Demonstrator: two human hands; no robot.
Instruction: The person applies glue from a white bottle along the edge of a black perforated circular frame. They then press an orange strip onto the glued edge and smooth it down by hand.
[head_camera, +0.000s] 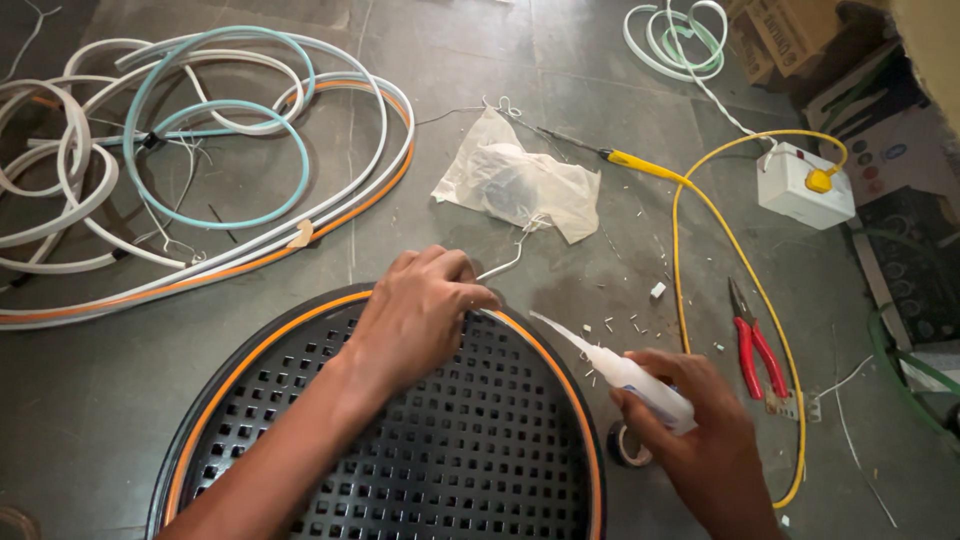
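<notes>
Far left: loose coils of flexible strip (150, 200), white, teal and orange-edged, lying tangled on the grey floor (430, 40). Lower centre: round black perforated panel (440, 450), rimmed by an orange strip (250, 360) seated along its curved edge. Left hand (420, 310) resting on the top of the rim, fingers curled and pinching the strip where a thin white wire (505, 262) leaves it. Above the hand: crumpled clear plastic bag (520, 185). Centre right: right hand (690, 420) clenched around a small white glue bottle (625, 375), its long nozzle pointing up-left toward the rim, tip just beside the strip and near the left hand. Beneath that hand: small roll of tape (628, 447), partly hidden. Right: yellow-handled soldering iron (640, 163), its yellow cable (735, 260) looping down past red-handled pliers (752, 345). Upper right: white switch box (805, 185) with a yellow plug.
</notes>
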